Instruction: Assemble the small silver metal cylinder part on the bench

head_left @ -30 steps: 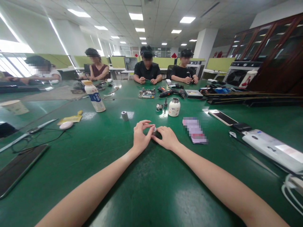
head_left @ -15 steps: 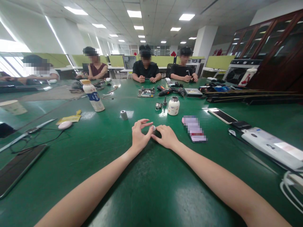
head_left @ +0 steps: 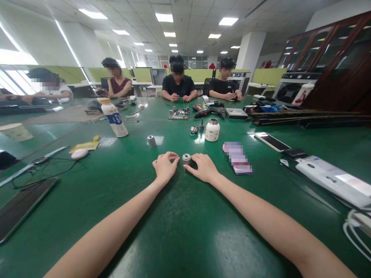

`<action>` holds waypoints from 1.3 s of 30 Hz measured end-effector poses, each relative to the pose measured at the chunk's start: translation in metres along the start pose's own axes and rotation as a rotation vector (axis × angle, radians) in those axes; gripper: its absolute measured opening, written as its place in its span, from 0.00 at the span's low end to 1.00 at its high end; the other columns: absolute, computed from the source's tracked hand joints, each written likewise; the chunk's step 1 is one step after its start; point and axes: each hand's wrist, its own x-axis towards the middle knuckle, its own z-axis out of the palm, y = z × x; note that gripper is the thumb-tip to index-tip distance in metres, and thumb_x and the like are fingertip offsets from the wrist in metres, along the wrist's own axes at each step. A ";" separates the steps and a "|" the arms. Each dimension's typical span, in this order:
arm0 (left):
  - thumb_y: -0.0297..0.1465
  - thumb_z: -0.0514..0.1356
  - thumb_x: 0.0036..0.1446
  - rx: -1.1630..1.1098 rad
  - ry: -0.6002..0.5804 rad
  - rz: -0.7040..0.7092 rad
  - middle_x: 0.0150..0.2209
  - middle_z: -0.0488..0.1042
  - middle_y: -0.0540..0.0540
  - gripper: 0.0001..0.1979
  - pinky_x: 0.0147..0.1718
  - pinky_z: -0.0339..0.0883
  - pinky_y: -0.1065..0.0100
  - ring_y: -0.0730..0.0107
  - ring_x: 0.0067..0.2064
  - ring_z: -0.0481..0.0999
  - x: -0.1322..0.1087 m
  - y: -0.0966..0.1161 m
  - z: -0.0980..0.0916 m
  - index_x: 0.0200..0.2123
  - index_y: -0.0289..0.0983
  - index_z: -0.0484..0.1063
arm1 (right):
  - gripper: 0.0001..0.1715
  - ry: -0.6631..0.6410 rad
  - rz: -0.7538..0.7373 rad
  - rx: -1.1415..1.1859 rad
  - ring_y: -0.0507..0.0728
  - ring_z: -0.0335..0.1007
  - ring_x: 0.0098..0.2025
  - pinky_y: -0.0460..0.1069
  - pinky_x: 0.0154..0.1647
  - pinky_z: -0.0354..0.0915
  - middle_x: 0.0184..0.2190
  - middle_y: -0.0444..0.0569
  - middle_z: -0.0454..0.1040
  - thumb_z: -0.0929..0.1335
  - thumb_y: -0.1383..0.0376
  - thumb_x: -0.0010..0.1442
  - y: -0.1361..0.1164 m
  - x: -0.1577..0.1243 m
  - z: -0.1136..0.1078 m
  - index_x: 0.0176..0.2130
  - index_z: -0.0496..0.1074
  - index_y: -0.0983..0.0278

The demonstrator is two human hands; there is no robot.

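Observation:
A small silver metal cylinder (head_left: 186,159) stands upright on the green table, with dark openings in its pale top. Its right side is gripped between the thumb and fingers of my right hand (head_left: 204,166). Just left of it, a narrow gap away, is my left hand (head_left: 165,166). Its thumb and fingertips are drawn together in a pinch; whether something tiny is between them I cannot make out. Farther out, a second grey cylinder (head_left: 151,141) stands alone on the table.
Beyond my hands are a white jar (head_left: 212,130), a drink bottle (head_left: 115,119), a circuit board (head_left: 179,112) and a power drill (head_left: 203,112). Phones lie right, including a pink one (head_left: 237,156); a dark tablet (head_left: 26,206) lies left. Several people sit across the table (head_left: 174,231).
My left hand has drawn back leftward from the cylinder, and its fingers have come together. The cylinder's top now shows fully. My right hand stays around it.

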 end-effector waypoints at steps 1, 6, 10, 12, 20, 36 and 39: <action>0.32 0.63 0.57 0.011 -0.027 -0.003 0.39 0.84 0.48 0.04 0.54 0.54 0.50 0.52 0.56 0.72 0.001 -0.002 0.001 0.38 0.44 0.74 | 0.22 0.001 -0.001 0.001 0.60 0.70 0.45 0.53 0.46 0.60 0.42 0.54 0.77 0.66 0.50 0.66 0.000 0.000 0.000 0.44 0.73 0.66; 0.30 0.63 0.58 -0.015 -0.033 0.040 0.40 0.84 0.47 0.10 0.54 0.53 0.47 0.51 0.57 0.71 0.001 -0.005 0.004 0.43 0.45 0.76 | 0.21 0.013 -0.006 -0.001 0.61 0.70 0.45 0.53 0.46 0.60 0.43 0.54 0.77 0.66 0.51 0.66 0.000 0.000 0.001 0.45 0.73 0.66; 0.32 0.63 0.59 -0.145 0.112 0.120 0.39 0.84 0.47 0.08 0.54 0.57 0.49 0.53 0.52 0.74 0.001 -0.001 0.002 0.42 0.44 0.76 | 0.22 0.013 -0.006 -0.003 0.61 0.70 0.45 0.53 0.46 0.60 0.43 0.54 0.77 0.66 0.50 0.66 0.000 0.000 0.001 0.45 0.74 0.66; 0.32 0.62 0.60 -0.230 0.220 0.201 0.40 0.83 0.47 0.07 0.53 0.59 0.51 0.56 0.50 0.75 0.000 0.003 0.001 0.43 0.43 0.75 | 0.22 0.014 -0.006 -0.003 0.60 0.70 0.45 0.53 0.45 0.60 0.42 0.54 0.77 0.65 0.50 0.66 0.000 0.000 0.001 0.44 0.74 0.66; 0.30 0.60 0.62 -0.302 0.157 0.426 0.40 0.82 0.47 0.08 0.54 0.61 0.53 0.59 0.51 0.76 -0.012 0.012 0.004 0.45 0.41 0.72 | 0.20 0.002 -0.011 -0.005 0.61 0.71 0.46 0.54 0.46 0.61 0.44 0.54 0.77 0.66 0.52 0.66 0.001 0.000 0.002 0.46 0.73 0.66; 0.33 0.61 0.58 -0.348 0.247 0.343 0.40 0.81 0.46 0.08 0.53 0.62 0.54 0.59 0.48 0.77 -0.013 0.011 0.003 0.42 0.40 0.70 | 0.22 -0.013 -0.014 -0.022 0.61 0.71 0.46 0.54 0.46 0.61 0.43 0.54 0.77 0.65 0.50 0.67 0.004 0.000 0.003 0.46 0.73 0.66; 0.32 0.62 0.59 -0.352 0.134 0.370 0.41 0.82 0.47 0.13 0.56 0.58 0.52 0.58 0.52 0.77 -0.014 0.012 0.004 0.47 0.41 0.68 | 0.21 -0.012 -0.022 -0.019 0.61 0.70 0.47 0.53 0.47 0.60 0.44 0.55 0.77 0.65 0.52 0.67 0.004 0.000 0.004 0.47 0.73 0.66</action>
